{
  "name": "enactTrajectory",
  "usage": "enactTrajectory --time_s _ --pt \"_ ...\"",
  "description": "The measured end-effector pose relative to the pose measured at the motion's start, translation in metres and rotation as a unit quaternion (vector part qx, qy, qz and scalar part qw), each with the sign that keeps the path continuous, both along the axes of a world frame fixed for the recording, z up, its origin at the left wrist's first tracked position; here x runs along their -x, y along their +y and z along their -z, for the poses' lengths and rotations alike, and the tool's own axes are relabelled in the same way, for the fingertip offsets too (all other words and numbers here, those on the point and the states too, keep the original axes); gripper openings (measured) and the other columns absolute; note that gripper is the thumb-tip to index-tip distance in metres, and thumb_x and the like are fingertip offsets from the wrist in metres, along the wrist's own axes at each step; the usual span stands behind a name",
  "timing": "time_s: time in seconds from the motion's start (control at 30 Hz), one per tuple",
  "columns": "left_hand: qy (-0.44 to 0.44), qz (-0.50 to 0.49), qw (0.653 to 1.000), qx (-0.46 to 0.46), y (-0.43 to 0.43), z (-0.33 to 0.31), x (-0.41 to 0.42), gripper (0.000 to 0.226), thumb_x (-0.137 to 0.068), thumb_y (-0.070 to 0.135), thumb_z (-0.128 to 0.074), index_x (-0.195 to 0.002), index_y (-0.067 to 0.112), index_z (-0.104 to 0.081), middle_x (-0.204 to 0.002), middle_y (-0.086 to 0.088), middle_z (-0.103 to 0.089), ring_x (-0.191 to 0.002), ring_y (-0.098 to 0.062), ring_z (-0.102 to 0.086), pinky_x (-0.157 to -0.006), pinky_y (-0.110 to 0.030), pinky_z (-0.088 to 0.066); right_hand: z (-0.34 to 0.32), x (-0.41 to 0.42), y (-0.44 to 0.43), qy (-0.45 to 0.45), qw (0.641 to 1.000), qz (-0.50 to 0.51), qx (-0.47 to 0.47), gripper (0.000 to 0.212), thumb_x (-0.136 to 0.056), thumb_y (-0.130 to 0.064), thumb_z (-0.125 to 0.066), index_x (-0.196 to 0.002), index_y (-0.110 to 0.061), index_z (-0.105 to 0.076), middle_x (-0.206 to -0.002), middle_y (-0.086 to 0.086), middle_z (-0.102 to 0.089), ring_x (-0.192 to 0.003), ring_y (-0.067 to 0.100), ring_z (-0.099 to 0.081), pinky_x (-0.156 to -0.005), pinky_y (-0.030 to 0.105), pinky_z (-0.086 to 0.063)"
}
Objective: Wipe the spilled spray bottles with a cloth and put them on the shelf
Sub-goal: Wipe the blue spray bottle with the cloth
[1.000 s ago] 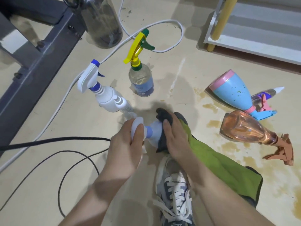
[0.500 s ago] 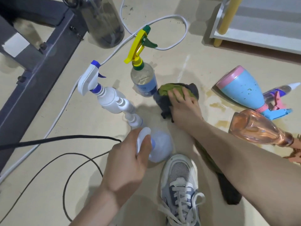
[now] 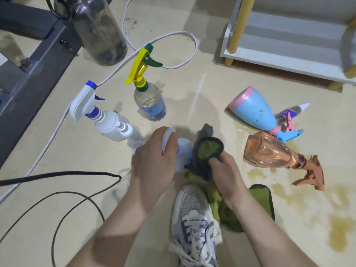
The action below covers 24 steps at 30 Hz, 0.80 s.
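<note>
We clench the left grip (image 3: 152, 162) round the head of the pale spray bottle (image 3: 184, 157), at 12 o'clock of our shoe (image 3: 194, 209). The right grip (image 3: 227, 174) pinches the cloth (image 3: 208, 151), touching the bottle's 3 o'clock flank; wiping falls to it. We note the shelf (image 3: 289, 60) at 1 o'clock, well apart.

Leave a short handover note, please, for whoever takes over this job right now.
Left grip holds the pale bottle by its top. Right grip holds the cloth against it.
White sprayer and yellow sprayer stand on the floor; blue bottle, orange bottle and clear bottle lie by the spill.
Done: no bottle shows on the shelf.
Left: finish this wipe, wipe the rest, shelve all.
</note>
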<state>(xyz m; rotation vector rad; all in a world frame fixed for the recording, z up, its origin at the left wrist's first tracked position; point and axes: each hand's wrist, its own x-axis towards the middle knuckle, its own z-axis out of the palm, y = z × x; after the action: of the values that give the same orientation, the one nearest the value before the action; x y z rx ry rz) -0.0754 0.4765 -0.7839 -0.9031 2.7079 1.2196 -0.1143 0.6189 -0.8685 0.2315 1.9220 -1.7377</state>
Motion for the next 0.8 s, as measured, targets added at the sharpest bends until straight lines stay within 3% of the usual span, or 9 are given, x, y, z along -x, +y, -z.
enactTrajectory --time_s 0.13,0.23,0.3,0.4,0.47,0.53,0.57,0.7,0.8 --pt "-0.011 -0.027 1.000 0.008 -0.007 -0.001 0.005 0.034 -0.100 0.035 -0.037 -0.068 0.026 -0.042 -0.061 0.008 -0.048 -0.063 -0.012 -0.046 -0.060 -0.031 -0.033 -0.022 -0.039 -0.062 0.186 0.975 -0.118 -0.020 0.060 -0.086 -0.019 -0.032 -0.145 -0.030 -0.040 -0.133 0.000 -0.055 -0.109 0.028 -0.055 -0.096 0.038 -0.044" --pt "-0.007 -0.068 0.998 -0.013 -0.018 0.000 0.002 0.037 -0.101 0.034 -0.037 -0.067 0.021 -0.044 -0.056 0.005 -0.050 -0.059 -0.014 -0.047 -0.059 -0.030 -0.034 0.007 -0.037 -0.061 0.237 0.950 -0.162 -0.120 0.070 -0.085 -0.019 -0.029 -0.155 -0.028 -0.024 -0.158 -0.004 -0.033 -0.129 0.028 -0.042 -0.109 0.024 -0.025" --pt "0.003 -0.091 0.995 -0.046 -0.020 0.001 0.000 0.036 -0.101 0.035 -0.038 -0.075 0.018 -0.054 -0.061 0.005 -0.061 -0.058 -0.012 -0.057 -0.063 -0.032 -0.044 0.031 -0.025 -0.044 0.181 0.953 -0.146 -0.194 0.073 -0.080 -0.018 -0.028 -0.153 -0.027 -0.030 -0.158 -0.003 -0.032 -0.133 0.028 -0.035 -0.112 0.028 -0.025" --pt "0.009 -0.086 0.995 -0.052 -0.017 0.001 -0.007 0.024 -0.099 0.040 -0.038 -0.086 0.036 -0.057 -0.080 0.007 -0.067 -0.074 -0.020 -0.067 -0.078 -0.040 -0.053 0.051 -0.003 -0.025 0.098 0.931 -0.177 -0.304 0.068 -0.075 -0.019 -0.027 -0.140 -0.022 -0.045 -0.136 0.000 -0.052 -0.130 0.029 -0.034 -0.101 0.046 -0.038" --pt "0.016 -0.065 0.997 -0.041 -0.016 0.004 -0.012 0.017 -0.099 0.038 -0.039 -0.095 0.040 -0.055 -0.087 0.012 -0.065 -0.079 -0.025 -0.067 -0.079 -0.040 -0.053 0.050 0.006 -0.025 0.084 0.946 -0.159 -0.268 0.053 -0.078 -0.013 -0.035 -0.125 -0.024 -0.056 -0.117 0.000 -0.060 -0.120 0.029 -0.044 -0.094 0.043 -0.043" --pt "0.027 -0.042 0.998 -0.034 -0.018 0.005 -0.017 0.018 -0.100 0.035 -0.042 -0.109 0.033 -0.058 -0.090 0.014 -0.065 -0.081 -0.023 -0.069 -0.079 -0.041 -0.054 0.032 0.009 -0.031 0.056 0.981 -0.085 -0.165 0.034 -0.083 -0.005 -0.039 -0.097 -0.024 -0.063 -0.093 -0.004 -0.064 -0.101 0.025 -0.055 -0.084 0.030 -0.046" --pt "0.030 -0.027 0.999 -0.029 -0.020 0.006 -0.019 0.021 -0.100 0.034 -0.044 -0.115 0.029 -0.058 -0.093 0.015 -0.065 -0.084 -0.020 -0.069 -0.081 -0.039 -0.055 0.020 0.007 -0.034 0.087 0.986 -0.079 -0.122 0.036 -0.083 -0.004 -0.039 -0.095 -0.024 -0.067 -0.095 -0.006 -0.067 -0.099 0.021 -0.056 -0.085 0.026 -0.046" --pt "0.047 0.041 0.998 -0.007 -0.027 0.009 -0.034 0.024 -0.100 0.028 -0.048 -0.122 0.025 -0.056 -0.095 0.029 -0.059 -0.088 0.014 -0.059 -0.075 -0.004 -0.043 -0.008 -0.014 -0.046 0.270 0.934 -0.221 -0.082 0.060 -0.077 -0.021 -0.031 -0.129 -0.014 -0.060 -0.126 -0.001 -0.062 -0.119 0.017 -0.046 -0.105 0.027 -0.034" --pt "0.059 0.100 0.992 0.056 -0.025 0.012 -0.042 0.029 -0.097 0.050 -0.036 -0.121 0.038 -0.047 -0.089 0.019 -0.059 -0.080 -0.009 -0.059 -0.071 -0.025 -0.047 0.011 0.009 -0.034 0.238 0.928 -0.260 -0.119 0.056 -0.084 -0.024 -0.031 -0.131 -0.015 -0.060 -0.130 0.002 -0.062 -0.121 0.022 -0.052 -0.105 0.033 -0.039"
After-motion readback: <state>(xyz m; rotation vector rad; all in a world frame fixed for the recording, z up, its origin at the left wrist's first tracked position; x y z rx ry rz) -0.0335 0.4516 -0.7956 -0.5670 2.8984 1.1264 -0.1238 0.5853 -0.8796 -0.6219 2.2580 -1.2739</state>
